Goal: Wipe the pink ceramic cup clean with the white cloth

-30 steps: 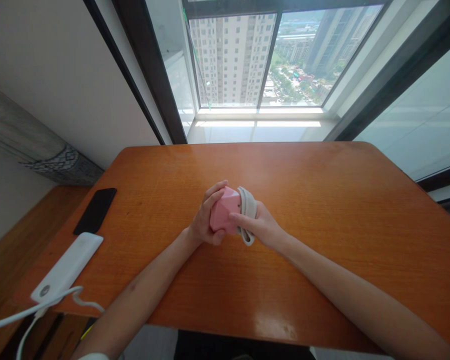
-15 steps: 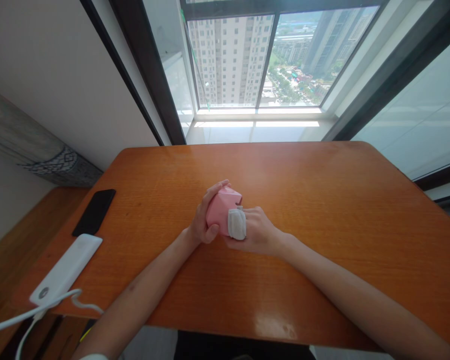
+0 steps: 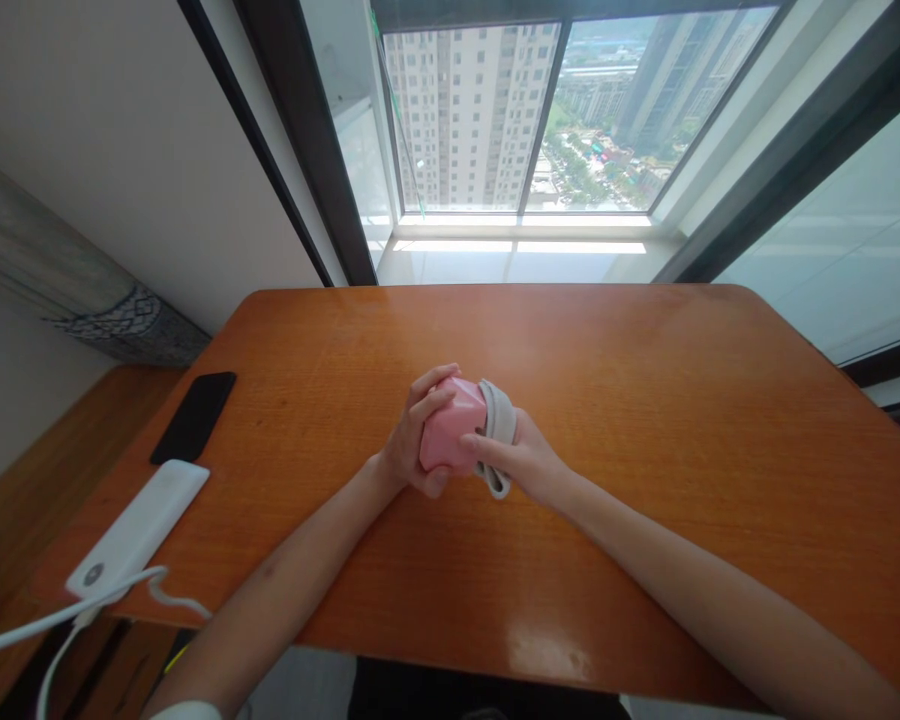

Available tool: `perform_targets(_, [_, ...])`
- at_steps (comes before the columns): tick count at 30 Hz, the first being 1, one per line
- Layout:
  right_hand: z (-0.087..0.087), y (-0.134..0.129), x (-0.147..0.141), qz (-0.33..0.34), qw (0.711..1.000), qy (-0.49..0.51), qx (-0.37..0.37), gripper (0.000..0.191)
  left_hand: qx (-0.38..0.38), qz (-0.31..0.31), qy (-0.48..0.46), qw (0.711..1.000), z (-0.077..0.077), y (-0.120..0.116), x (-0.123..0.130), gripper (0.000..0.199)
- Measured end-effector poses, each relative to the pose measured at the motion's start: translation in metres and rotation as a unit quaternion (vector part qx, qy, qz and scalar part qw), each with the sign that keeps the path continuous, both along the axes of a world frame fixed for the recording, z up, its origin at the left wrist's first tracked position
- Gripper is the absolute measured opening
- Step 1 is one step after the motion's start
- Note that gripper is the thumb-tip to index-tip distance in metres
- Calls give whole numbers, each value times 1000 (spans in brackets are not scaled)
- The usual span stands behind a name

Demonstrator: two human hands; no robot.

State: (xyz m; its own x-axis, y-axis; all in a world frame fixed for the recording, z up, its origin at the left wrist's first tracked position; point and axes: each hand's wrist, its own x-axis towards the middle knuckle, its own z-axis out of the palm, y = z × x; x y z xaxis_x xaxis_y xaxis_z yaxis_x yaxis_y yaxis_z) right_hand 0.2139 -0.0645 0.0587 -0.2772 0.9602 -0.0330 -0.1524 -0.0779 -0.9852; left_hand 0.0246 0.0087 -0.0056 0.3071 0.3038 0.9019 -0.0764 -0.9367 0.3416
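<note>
Above the middle of the table, my left hand (image 3: 409, 447) is wrapped round a small pink faceted block (image 3: 457, 412), fingers over its top and left side and thumb underneath. A flat, whitish bundle like a coiled cord (image 3: 501, 415) loops at the block's right side. My right hand (image 3: 531, 462) grips this bundle, its thumb lying across the front onto the pink surface. The other right fingers are mostly hidden behind the bundle. I cannot tell exactly what the pink block is.
On the wooden table (image 3: 330, 360), a black phone (image 3: 195, 417) lies at the left. Nearer me is a white power bank (image 3: 139, 528), with white cables (image 3: 67, 622) running off the left edge. A window (image 3: 521, 120) stands beyond the table.
My right hand has turned, bringing its thumb to the front of the block. The cord bundle has swung from facing me to standing along the block's right side.
</note>
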Motion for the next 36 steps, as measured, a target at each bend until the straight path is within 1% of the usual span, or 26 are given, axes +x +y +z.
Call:
perform_targets(3, [2, -4, 1, 29, 990, -95, 103, 40, -32, -6, -11, 999, -2, 0, 0, 87])
perform_targets(5, [1, -4, 1, 29, 968, -151, 197, 35, -53, -19, -17, 998, -3, 0, 0, 87])
perform_targets(6, [0, -3, 1, 21, 950, -183, 252, 32, -62, -28, -18, 998, -3, 1, 0, 87])
perform_targets(8, [-6, -1, 1, -3, 900, -247, 360, 26, -72, -47, -17, 996, -3, 2, 0, 87])
perform_targets(9, [-8, 0, 1, -13, 876, -270, 400, 23, -73, -53, -14, 996, -3, 2, 0, 88])
perform_targets(10, [-10, 1, 2, -22, 860, -282, 424, 21, -74, -57, -13, 996, -3, 2, 0, 88])
perform_targets(11, [-11, 2, 2, -28, 855, -284, 433, 20, -77, -54, -11, 996, -3, 2, 1, 88])
perform_targets(12, [-11, 2, 2, -33, 862, -276, 425, 20, -81, -44, -15, 996, -3, 2, 1, 88])
perform_targets(13, [-10, 2, 3, -32, 880, -259, 397, 21, -83, -31, -21, 996, -3, 2, 2, 89])
perform_targets(14, [-7, 2, 4, -29, 907, -236, 347, 21, -81, -18, -26, 996, -3, 2, 2, 90])
perform_targets(16, [0, 3, 5, -11, 963, -172, 207, 20, -62, 0, -16, 998, -2, 2, 1, 90])
perform_targets(17, [3, 4, 6, -7, 982, -131, 134, 21, -45, 3, -4, 999, -2, 2, 1, 90])
perform_targets(18, [6, 4, 6, -11, 994, -83, 68, 25, -28, 3, 10, 1000, -1, 2, 0, 90])
perform_targets(20, [10, 5, 6, -30, 999, 23, -31, 39, -1, 6, 40, 999, 1, 1, -1, 90])
perform_targets(22, [11, 6, 3, -37, 988, 113, -99, 52, 12, 16, 52, 998, 3, 0, -1, 88])
perform_targets(24, [10, 5, 1, -23, 978, 155, -138, 60, 19, 26, 59, 998, 5, -1, -1, 84])
perform_targets(26, [9, 3, 0, -17, 979, 152, -134, 61, 24, 33, 50, 998, 5, -2, 0, 82])
perform_targets(28, [8, 2, 0, -17, 990, 109, -84, 57, 25, 29, 36, 999, 5, -1, 0, 81])
perform_targets(30, [5, 0, 2, -9, 999, 32, -1, 45, 16, 17, 23, 999, 4, -1, 0, 80])
perform_targets(32, [1, -1, 3, 3, 995, -54, 87, 38, -4, 2, 15, 1000, 1, 0, 0, 81])
perform_targets(34, [-7, -2, 3, -1, 973, -132, 190, 37, -32, -15, 7, 999, -2, 1, -1, 82])
perform_targets(35, [-12, -3, 2, -10, 953, -168, 253, 35, -45, -25, 3, 999, -3, 1, -1, 82])
perform_targets(36, [-17, -3, 2, -23, 926, -201, 318, 33, -54, -34, -1, 998, -4, 0, -1, 82])
